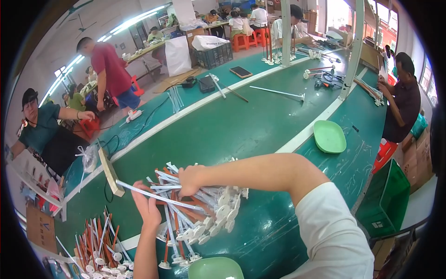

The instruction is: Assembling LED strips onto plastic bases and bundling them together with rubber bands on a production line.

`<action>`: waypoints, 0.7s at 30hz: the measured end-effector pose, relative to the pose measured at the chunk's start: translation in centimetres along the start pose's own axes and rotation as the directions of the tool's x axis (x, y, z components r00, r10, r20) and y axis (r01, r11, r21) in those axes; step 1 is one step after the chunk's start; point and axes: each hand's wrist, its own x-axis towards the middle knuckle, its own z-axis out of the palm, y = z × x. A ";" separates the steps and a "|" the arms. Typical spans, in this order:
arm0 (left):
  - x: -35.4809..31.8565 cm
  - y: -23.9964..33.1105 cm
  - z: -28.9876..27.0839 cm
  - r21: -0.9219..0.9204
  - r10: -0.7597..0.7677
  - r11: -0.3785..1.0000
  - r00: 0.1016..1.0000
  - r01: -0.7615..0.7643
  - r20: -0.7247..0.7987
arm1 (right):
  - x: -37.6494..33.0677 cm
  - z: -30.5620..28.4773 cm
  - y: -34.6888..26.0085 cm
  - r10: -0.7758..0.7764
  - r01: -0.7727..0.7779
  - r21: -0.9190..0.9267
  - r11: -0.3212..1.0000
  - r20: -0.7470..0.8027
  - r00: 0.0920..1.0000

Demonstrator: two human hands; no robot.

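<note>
A loose pile of slender rods (200,216), silvery-white and orange-brown with white round discs at their ends, lay on the green workbench (274,223) in front of the person. The right hand (189,180) was at the upper ends of the pile, its fingers curled down among the rods; a firm grip on any one could not be confirmed. The left hand (147,209) stood at the pile's left side with fingers extended upward, and one long silvery rod (176,201) crossed at its fingers; whether it was gripped could not be told. The far end of that rod met or overlapped a pale wooden block (110,172). A second cluster of disc-ended rods (100,251) stood at lower left. A light-green tray (216,269) was near the pile at the lower edge, and a light-green dish (330,136) sat farther right. Beyond lay a single pale rod (277,92) and a smartphone (241,72). At right, a co-worker in a dark shirt (403,102) sat near further rods.
</note>
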 end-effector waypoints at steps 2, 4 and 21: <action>1.5 0.3 1.5 -0.422 -0.190 0.883 0.978 0.206 0.081 | 0.7 0.2 0.3 -0.023 0.022 0.038 0.999 0.014 1.000; 3.7 -0.4 2.7 -0.756 -0.244 0.494 0.903 0.429 0.353 | 1.1 0.5 1.6 -0.044 0.045 0.114 0.992 -0.013 0.999; -19.0 7.8 -18.7 -0.154 -0.565 0.807 0.669 0.571 -0.482 | -7.2 -14.0 39.6 0.338 -0.724 -0.161 0.671 -0.803 0.491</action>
